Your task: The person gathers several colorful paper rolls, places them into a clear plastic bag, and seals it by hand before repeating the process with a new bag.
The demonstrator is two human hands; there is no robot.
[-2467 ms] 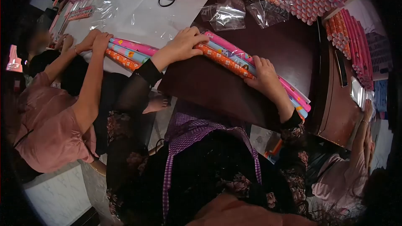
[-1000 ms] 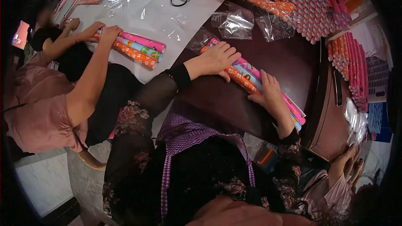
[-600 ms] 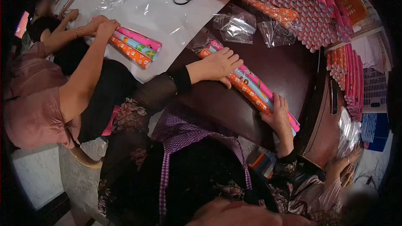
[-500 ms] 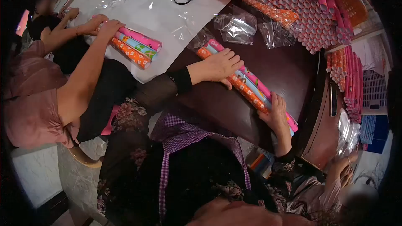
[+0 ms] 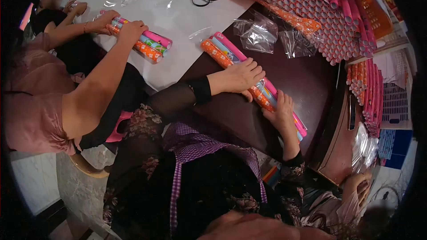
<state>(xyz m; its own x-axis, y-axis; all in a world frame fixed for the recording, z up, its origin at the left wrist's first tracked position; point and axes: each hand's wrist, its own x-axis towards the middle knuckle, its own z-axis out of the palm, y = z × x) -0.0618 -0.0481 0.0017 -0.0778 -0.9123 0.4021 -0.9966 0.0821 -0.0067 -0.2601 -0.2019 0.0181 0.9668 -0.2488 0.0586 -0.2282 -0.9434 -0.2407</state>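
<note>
A bundle of three wrapping paper rolls lies slantwise over the dark table: a pink roll [image 5: 231, 46], a light blue patterned roll [image 5: 228, 54] and an orange roll with white flowers [image 5: 215, 53]. Shiny clear plastic shows on part of the bundle. My left hand [image 5: 240, 76] is wrapped over its middle from above, the thumb on the near side. Closer to the lower right end, my right hand [image 5: 281, 114] grips the same rolls, fingers over the pink side and thumb by the orange one. The palms hide parts of the rolls.
Clear plastic bags [image 5: 258, 34] lie beyond the bundle. A large stack of rolls [image 5: 302, 9] fills the back right; more rolls [image 5: 369, 93] stand at the right. At left, a co-worker's hands [image 5: 131, 33] hold a similar bundle [image 5: 151, 46] on the white table covering [image 5: 178, 53].
The bundle has shifted toward the upper left. My left hand now sits farther down along it, closer to my right hand, which has moved slightly left and up.
</note>
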